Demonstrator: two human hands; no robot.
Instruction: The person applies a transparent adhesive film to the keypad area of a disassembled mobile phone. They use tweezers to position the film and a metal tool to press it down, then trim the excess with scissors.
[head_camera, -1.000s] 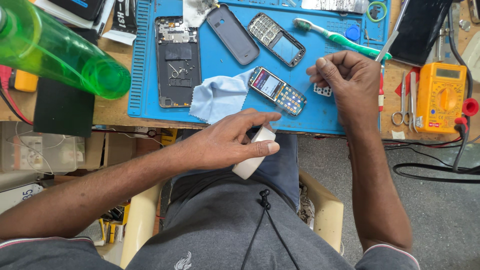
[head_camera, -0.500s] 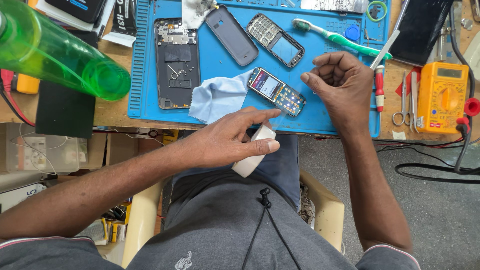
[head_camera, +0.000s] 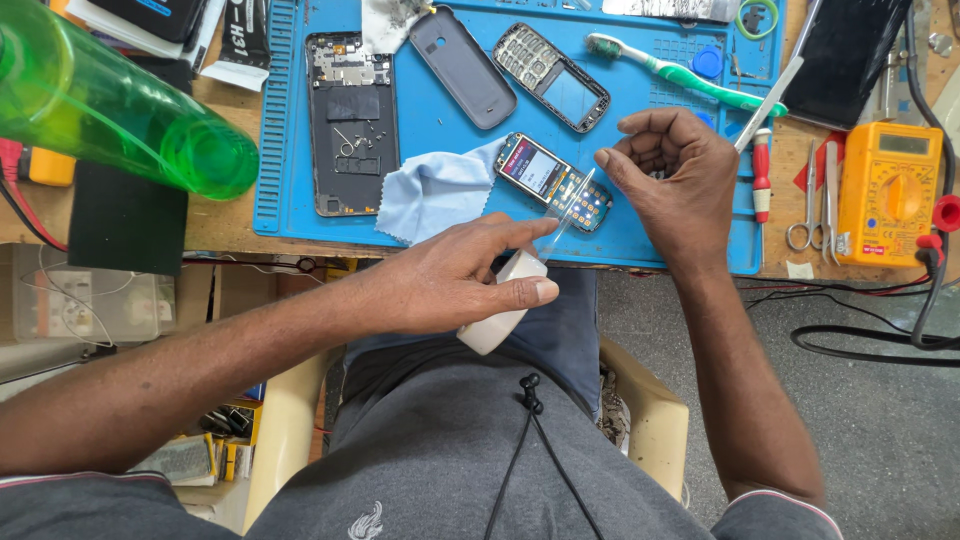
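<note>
- Left hand (head_camera: 455, 280) fingers grasp a white tape roll (head_camera: 500, 310), probably.
- Right hand (head_camera: 675, 175) fingers pinch a clear strip (head_camera: 568, 212) over the keypad phone (head_camera: 552, 182).

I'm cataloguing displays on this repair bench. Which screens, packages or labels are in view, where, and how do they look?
Keypad phone: mat centre, between both hands, small lit colourful screen.
Phone front frame: mat top, dark with pale blank screen.
Multimeter: right edge, orange, grey display.
Dark slab: top right, black glossy screen.
Packet: top left, black and white.
</note>
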